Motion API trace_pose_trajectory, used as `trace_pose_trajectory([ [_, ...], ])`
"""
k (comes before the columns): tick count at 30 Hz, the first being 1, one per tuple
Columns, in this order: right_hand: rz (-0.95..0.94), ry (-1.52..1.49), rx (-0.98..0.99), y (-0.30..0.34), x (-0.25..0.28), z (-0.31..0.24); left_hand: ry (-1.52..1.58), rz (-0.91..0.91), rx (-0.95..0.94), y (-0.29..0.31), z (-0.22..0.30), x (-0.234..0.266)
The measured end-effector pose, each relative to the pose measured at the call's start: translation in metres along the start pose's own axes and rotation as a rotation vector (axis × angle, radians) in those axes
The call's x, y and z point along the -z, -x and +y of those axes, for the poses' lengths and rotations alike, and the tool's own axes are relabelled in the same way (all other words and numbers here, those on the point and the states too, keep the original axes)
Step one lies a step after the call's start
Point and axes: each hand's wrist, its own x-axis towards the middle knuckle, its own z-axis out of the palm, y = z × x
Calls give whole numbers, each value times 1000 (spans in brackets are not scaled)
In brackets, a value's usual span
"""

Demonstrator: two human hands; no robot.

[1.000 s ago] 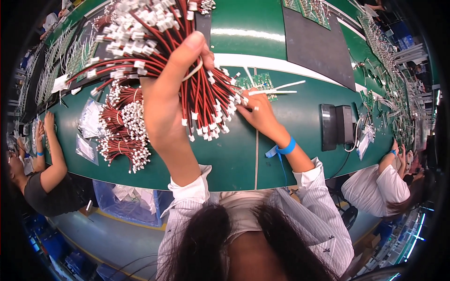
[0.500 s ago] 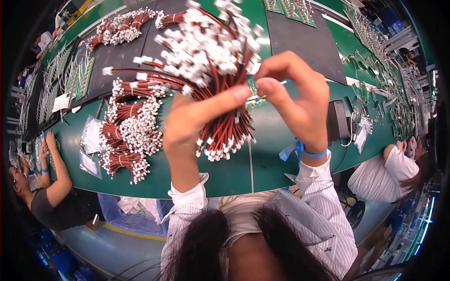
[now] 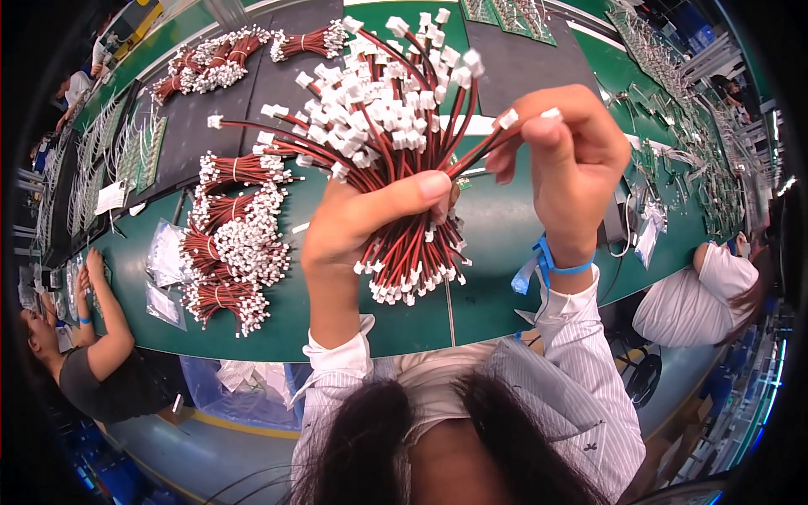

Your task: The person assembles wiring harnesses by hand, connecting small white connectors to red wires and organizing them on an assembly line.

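the wire bundle (image 3: pixel 396 160) is a thick sheaf of short red and black leads, each tipped at both ends with a small white plastic connector; the upper ends fan out wide in the upper centre of the frame, the lower ends hang in a tighter tuft at centre. the left hand (image 3: pixel 353 231) wraps the sheaf at its waist, thumb pressed across the front, so the grip is closed tight around the wires and holds them up off the table (image 3: pixel 497 244). the right hand (image 3: pixel 572 160), right of centre, has its grip pinched on a single lead (image 3: pixel 480 147) at the right edge of the fan (the white connector shows just above the fingertips), and that lead runs down into the bundle. a blue wrist strap (image 3: pixel 555 265) circles the right wrist.

below the hands lies a long green table. more tied bundles (image 3: pixel 227 244) of the same wires lie at left, others on a dark mat (image 3: pixel 252 93) at upper left, with clear plastic bags (image 3: pixel 164 248) near the table's edge. green circuit boards (image 3: pixel 139 147) stand in rows at far left. other people sit at the lower left and at the right of the frame.
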Motion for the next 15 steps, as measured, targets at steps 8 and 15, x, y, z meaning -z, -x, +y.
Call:
trace_pose_trajectory([
  [8, 295, 222, 171, -4, 7, -14, 144, 8, 39, -6, -4, 0],
  [15, -241, 43, 346, 53, 22, -14, 299, 154, -134, -7, -6, 11],
])
